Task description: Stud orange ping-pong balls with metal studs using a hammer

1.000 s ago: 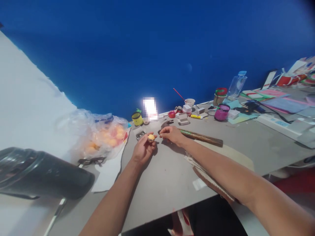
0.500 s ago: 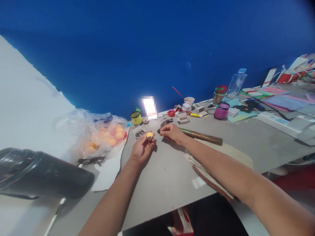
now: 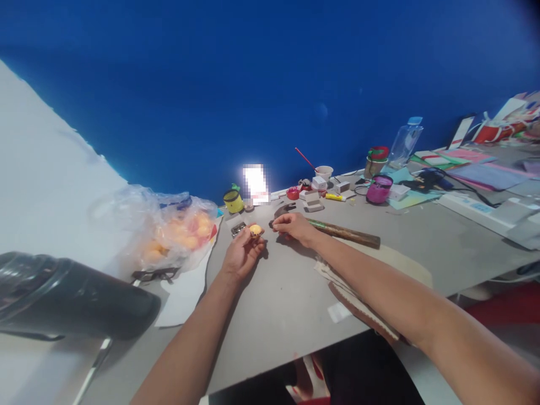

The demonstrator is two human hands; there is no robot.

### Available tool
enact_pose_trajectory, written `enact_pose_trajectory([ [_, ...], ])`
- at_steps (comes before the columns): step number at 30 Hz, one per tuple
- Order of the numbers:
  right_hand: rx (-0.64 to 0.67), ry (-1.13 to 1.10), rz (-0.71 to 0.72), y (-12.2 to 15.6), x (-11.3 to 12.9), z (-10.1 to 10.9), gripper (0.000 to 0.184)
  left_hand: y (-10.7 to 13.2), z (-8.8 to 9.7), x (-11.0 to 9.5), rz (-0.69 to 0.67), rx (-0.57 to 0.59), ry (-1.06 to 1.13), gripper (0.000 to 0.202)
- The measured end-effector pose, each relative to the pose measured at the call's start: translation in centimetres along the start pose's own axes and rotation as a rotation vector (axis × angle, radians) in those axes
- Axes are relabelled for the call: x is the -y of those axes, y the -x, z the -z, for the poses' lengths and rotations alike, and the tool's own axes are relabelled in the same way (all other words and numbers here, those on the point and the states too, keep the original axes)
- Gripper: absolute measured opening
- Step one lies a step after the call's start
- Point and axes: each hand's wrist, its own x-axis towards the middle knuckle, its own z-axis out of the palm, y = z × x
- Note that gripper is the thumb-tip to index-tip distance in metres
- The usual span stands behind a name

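Gripping a small, round, dark-rimmed yellow piece (image 3: 255, 230), seemingly unfinished, the left hand (image 3: 243, 256) sits beside unused-looking small silvery bits (image 3: 238, 229), the right hand (image 3: 292, 227) pinched closed, contents unclear.

Hammer handle (image 3: 350, 233): brown wood, worn, streaky. Hammer head (image 3: 283, 211): dark metal, dull. Yellow piece (image 3: 255, 230): top looks smooth; material unclear. Desk (image 3: 274, 320): matt, smooth. Bag (image 3: 169, 222): thin clear plastic, crinkled, glossy. Bottle (image 3: 405, 143): clear plastic, glossy. Flask (image 3: 93, 298): smooth, satin. Sheets (image 3: 481, 175): paper, matt. Wall (image 3: 189, 95): smooth, faint sheen.
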Motion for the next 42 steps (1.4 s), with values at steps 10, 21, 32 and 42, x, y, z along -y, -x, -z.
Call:
enact_pose_trajectory([
  [10, 0.028, -0.097, -0.062, -0.3, -0.3, 0.3, 0.017, -0.1, 0.3, 0.8, -0.173, 0.008, -0.283, 0.054],
  [21, 0.221, -0.228, -0.110, -0.5, -1.0, 0.3, 0.026, 0.2, 0.4, 1.3, -0.268, -0.077, -0.639, 0.064],
  [32, 0.333, -0.219, -0.106, 0.2, -1.5, -0.4, 0.030, 0.5, 0.1, 1.1, -0.399, -0.014, -0.775, 0.043],
  [42, 0.381, -0.185, -0.101, -0.4, -2.2, -0.1, 0.030, 0.5, 0.5, 1.8, -0.357, 0.000, -0.767, 0.045],
])
